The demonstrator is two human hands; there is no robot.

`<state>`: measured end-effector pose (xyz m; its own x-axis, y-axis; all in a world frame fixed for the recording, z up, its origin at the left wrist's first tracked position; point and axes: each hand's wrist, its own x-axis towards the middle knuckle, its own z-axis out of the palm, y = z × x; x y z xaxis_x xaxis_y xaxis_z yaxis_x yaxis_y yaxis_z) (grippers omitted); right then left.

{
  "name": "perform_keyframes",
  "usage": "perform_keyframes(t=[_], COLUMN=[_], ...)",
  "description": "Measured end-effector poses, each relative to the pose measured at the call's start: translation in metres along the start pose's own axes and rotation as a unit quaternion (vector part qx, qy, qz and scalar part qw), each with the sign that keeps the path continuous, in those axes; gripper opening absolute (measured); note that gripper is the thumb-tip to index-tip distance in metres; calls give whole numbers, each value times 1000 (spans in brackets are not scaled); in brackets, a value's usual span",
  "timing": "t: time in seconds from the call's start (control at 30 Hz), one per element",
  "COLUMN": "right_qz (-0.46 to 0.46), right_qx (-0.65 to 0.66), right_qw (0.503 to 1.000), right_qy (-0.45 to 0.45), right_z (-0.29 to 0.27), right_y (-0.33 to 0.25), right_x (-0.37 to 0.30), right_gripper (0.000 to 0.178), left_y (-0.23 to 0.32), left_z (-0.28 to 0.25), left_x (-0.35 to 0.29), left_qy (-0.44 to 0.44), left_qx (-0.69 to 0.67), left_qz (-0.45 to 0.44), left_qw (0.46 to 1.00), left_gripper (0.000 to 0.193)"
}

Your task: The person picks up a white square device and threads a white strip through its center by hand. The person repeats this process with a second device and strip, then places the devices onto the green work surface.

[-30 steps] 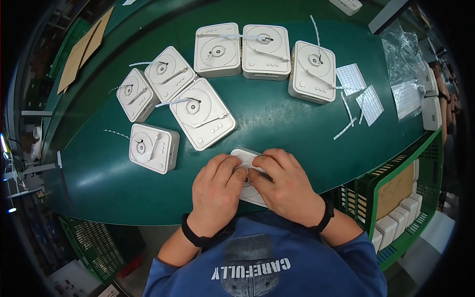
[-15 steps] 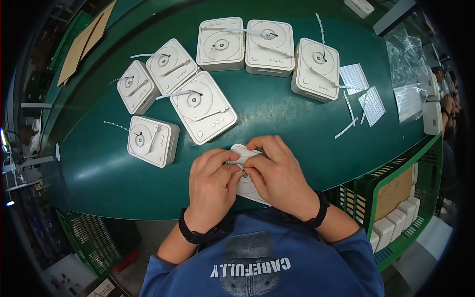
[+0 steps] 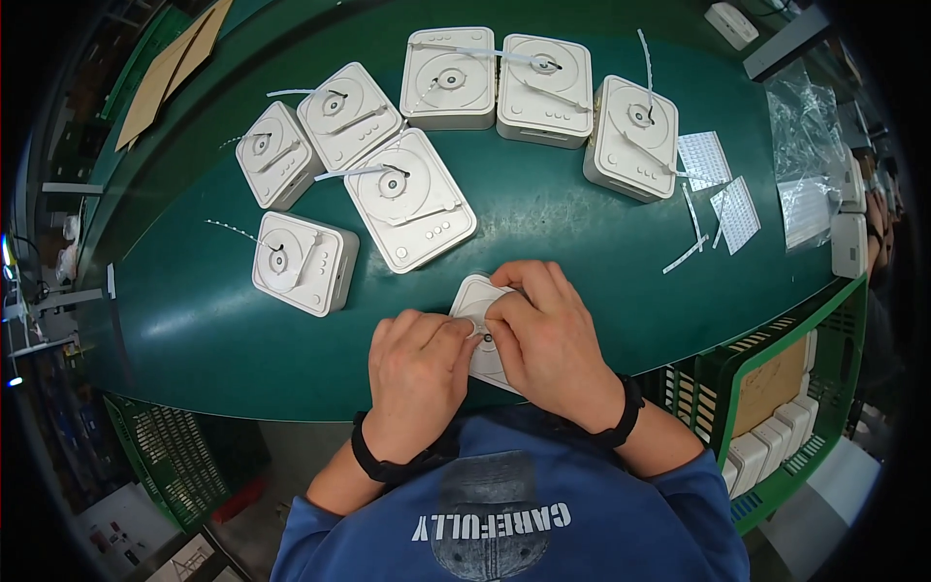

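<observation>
A white box-shaped device styled like a small record player (image 3: 473,294) lies on the green table right in front of me, partly covered by both hands. My left hand (image 3: 417,373) is closed in a pinch of thumb and forefinger beside the device's dark-centred round hub. My right hand (image 3: 555,341) bends over the device's right side, its thumb and forefinger pinched near the same hub. What lies between the fingertips is too small and covered to make out. Each wrist wears a black band.
Several similar white devices (image 3: 411,199) stand in an arc beyond, most with a thin strip or cord at the hub. White label sheets (image 3: 737,215) and loose strips lie at the right, near clear plastic bags (image 3: 807,160). A green crate (image 3: 722,388) holds white boxes and cardboard.
The view has shifted slightly. Both hands stay at the hub with small finger movements, and more of the device's far end shows between them.
</observation>
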<state>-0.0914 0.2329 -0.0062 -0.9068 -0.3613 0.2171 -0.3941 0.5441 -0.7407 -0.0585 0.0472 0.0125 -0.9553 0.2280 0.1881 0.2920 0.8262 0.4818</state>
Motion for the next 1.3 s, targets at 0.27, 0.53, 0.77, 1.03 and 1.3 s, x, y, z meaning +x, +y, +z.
perform_keyframes(t=[0.27,0.53,0.77,1.03,1.3], right_qz=[30,31,39,41,-44], right_qx=[19,10,15,17,-68], right_qw=[999,999,999,999,997], right_qy=[-6,21,14,14,-3], right_z=[2,5,4,5,-8], right_y=[1,2,3,3,-28], right_x=[3,0,1,0,-34], right_gripper=[11,12,12,18,27], left_y=[-9,-12,-7,-6,-13], left_z=[-12,-20,-21,-24,-25], left_x=[15,25,24,35,44], left_qy=[-64,-133,-130,-188,-210], left_qx=[-24,-37,-37,-16,-26], left_qz=[24,12,3,-29,-21], left_qw=[997,990,991,982,977], left_gripper=[12,12,10,12,14])
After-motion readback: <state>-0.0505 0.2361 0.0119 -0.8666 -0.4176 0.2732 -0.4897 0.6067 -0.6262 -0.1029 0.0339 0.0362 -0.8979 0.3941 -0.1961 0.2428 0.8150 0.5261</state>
